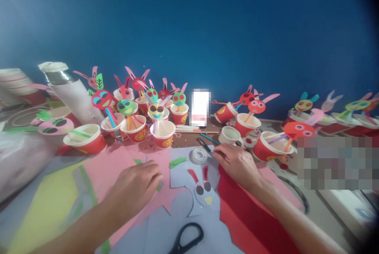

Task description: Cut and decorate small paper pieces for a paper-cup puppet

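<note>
My left hand (142, 181) is closed, fingers curled down over the pink paper (118, 167). A small green paper scrap (160, 186) shows at its fingertips; whether they grip it I cannot tell. My right hand (238, 165) is also closed, its fingertips beside a dark craft knife (204, 144) and a roll of clear tape (199, 154); what it holds is hidden. Between the hands lies a pale blue paper rabbit face (204, 195) with red ears, dark eyes and a yellow mouth. Black-handled scissors (189, 236) lie nearest me, partly out of frame.
Red-and-white paper cups (162, 135) with paper animal heads on sticks line the back. A white mug (229, 135) stands behind my right hand. Red paper (245, 206) lies under my right forearm, yellow paper (47, 202) at left. A flask (71, 88) stands back left.
</note>
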Tool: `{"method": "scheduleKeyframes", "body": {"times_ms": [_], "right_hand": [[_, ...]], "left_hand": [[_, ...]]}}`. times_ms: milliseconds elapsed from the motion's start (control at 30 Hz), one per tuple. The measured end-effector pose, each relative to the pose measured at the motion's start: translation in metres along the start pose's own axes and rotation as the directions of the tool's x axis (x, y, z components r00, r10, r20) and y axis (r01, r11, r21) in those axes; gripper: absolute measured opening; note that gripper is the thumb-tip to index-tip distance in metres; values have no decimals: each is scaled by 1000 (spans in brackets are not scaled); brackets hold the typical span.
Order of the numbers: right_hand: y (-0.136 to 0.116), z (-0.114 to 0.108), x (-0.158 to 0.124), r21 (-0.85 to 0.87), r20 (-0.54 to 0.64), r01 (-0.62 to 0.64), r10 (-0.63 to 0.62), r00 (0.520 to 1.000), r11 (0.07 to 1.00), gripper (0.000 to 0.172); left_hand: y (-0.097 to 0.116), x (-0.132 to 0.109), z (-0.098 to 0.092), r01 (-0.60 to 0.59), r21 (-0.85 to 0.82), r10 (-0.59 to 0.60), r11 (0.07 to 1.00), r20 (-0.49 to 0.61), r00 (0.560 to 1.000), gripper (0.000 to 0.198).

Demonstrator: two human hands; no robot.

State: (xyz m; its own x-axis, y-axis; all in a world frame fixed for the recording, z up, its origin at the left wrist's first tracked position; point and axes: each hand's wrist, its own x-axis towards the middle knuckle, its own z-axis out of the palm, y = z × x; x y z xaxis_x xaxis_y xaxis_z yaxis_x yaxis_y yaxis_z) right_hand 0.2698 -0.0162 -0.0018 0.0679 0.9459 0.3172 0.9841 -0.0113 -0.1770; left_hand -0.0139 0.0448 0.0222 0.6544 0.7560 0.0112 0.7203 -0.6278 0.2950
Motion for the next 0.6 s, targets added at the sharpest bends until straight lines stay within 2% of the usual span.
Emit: {"method": "scheduleKeyframes", "body": {"times_ms": [133, 267, 433, 600], "right_hand": [[-10, 14, -3, 52, -38, 64, -62, 997, 997, 27], [-17, 26, -2, 56, -44, 104, -102, 994, 993, 39], [-24, 32, 2, 29, -40, 148, -147, 988, 989, 34], [-19, 30, 3, 39, -76, 145, -142, 987, 989, 35]], "left_hand": [[-7, -15, 7, 68, -70, -75, 995, -91, 993, 33], [-13, -15, 11, 46, -177, -74, 983, -154, 985, 33], [-24, -15, 15, -2, -268, -50, 963, -187, 981, 31], [-41, -12, 11, 44, -297, -102, 954, -181, 978, 32]]}}
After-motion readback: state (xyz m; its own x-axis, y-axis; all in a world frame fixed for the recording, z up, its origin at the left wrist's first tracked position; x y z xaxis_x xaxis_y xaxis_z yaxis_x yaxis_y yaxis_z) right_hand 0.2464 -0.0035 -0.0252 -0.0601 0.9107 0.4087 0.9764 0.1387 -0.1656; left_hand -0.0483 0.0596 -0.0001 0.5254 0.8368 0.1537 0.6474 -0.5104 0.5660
